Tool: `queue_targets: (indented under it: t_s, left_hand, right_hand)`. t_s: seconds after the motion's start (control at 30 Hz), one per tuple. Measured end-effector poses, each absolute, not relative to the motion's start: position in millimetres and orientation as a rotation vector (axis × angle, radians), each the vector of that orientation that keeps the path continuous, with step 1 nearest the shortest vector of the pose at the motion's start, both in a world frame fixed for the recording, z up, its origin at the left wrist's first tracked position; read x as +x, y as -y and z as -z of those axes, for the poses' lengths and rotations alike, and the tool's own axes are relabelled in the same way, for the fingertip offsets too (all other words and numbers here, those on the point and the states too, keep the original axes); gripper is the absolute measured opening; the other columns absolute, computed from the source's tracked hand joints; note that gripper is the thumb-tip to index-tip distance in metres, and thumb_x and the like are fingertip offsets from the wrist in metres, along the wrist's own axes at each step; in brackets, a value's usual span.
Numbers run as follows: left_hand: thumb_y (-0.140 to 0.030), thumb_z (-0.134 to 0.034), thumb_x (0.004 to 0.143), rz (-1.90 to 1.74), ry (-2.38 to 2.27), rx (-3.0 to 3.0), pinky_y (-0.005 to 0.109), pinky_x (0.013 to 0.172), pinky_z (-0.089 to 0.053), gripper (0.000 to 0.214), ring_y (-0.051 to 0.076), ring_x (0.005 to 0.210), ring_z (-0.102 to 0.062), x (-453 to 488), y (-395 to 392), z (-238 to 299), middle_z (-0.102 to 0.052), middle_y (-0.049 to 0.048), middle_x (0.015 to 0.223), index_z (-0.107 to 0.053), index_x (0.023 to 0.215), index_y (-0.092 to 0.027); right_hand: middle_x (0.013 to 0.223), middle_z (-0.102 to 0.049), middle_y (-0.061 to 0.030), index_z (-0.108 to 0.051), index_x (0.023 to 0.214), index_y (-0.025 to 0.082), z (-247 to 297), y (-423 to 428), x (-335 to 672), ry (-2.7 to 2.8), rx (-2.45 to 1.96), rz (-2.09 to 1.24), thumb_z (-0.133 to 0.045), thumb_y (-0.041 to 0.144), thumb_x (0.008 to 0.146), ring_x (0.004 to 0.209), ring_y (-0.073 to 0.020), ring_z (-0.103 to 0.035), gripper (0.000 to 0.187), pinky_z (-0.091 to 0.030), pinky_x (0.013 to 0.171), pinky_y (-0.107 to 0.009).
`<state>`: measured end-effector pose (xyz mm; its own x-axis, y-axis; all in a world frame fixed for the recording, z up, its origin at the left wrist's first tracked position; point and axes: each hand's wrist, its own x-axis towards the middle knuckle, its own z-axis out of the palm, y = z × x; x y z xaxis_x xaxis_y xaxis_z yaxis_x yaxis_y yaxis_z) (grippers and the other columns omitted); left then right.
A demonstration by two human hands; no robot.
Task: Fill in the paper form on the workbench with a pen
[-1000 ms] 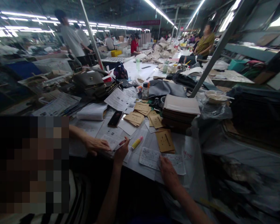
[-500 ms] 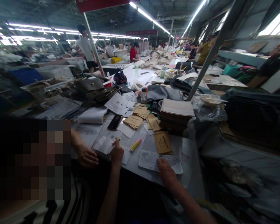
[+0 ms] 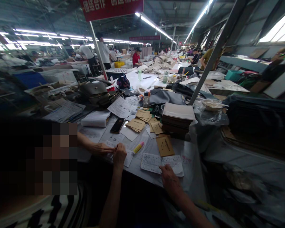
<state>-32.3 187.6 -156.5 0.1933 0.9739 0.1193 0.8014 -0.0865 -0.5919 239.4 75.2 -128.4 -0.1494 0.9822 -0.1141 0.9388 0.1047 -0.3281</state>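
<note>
Co-worker's hand (image 3: 101, 148) has slid forward — wearer's right hand (image 3: 169, 179) over open booklet (image 3: 150, 162), grip unclear.

Open booklet (image 3: 150, 162): handwriting too small to read, patch beneath right hand (image 3: 169, 178) hidden. Below booklet, right forearm (image 3: 190, 204) cut off by bottom edge. Beyond booklet, print on brown envelope (image 3: 165, 145) too small. Far beyond booklet, red banner (image 3: 112, 9) cut by top edge.

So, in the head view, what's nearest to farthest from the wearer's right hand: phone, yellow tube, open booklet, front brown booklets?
1. Open booklet, at the right hand.
2. Front brown booklets, just beyond.
3. Yellow tube, left.
4. Phone, farther left, beyond.
</note>
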Motion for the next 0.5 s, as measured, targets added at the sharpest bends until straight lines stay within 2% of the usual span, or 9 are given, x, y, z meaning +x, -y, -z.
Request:
queue_targets:
  t_s: [0.13,0.27,0.4,0.5]
  left_hand:
    - [0.008,-0.033,0.082,-0.484,1.568,-1.917,0.036,0.072,-0.042,0.034,0.029,0.084,-0.048,-33.2,-189.1,159.5,-0.056,0.0138,0.085,-0.064,0.09,-0.005]
    - [0.008,-0.036,0.081,-0.503,1.537,-1.926,0.037,0.071,-0.04,0.033,0.029,0.083,-0.048,-34.1,-190.9,163.4,-0.056,0.0131,0.084,-0.065,0.088,-0.006]
    - [0.011,-0.035,0.079,-0.489,1.522,-1.925,0.037,0.071,-0.04,0.035,0.029,0.082,-0.047,-33.0,-190.9,161.6,-0.057,0.0134,0.084,-0.065,0.087,-0.006]
    - [0.013,-0.03,0.08,-0.265,1.666,-2.016,0.038,0.071,-0.04,0.04,0.031,0.084,-0.047,-33.8,-189.3,158.1,-0.058,0.0155,0.084,-0.066,0.088,-0.003]
  right_hand:
    - [0.11,-0.063,-0.016,-0.064,0.119,0.01,146.9,-71.1,244.6,2.138,-1.912,-0.387,-0.028,-0.007,0.082,0.106,-0.0217,-0.061,0.054,-0.046,0.095,-0.029]
    - [0.095,-0.066,-0.0143,-0.066,0.104,0.009,156.0,-74.7,249.1,2.049,-1.807,-0.348,-0.03,-0.001,0.083,0.09,-0.0215,-0.066,0.043,-0.052,0.084,-0.029]
    - [0.092,-0.069,-0.0129,-0.063,0.102,0.011,156.5,-80.2,251.1,2.014,-1.726,-0.362,-0.027,0.008,0.086,0.088,-0.0203,-0.068,0.04,-0.054,0.081,-0.028]
    - [0.088,-0.07,-0.0123,-0.061,0.1,0.012,153.7,-81.9,250.9,1.979,-1.693,-0.386,-0.029,0.016,0.087,0.081,-0.0207,-0.069,0.035,-0.055,0.075,-0.028]
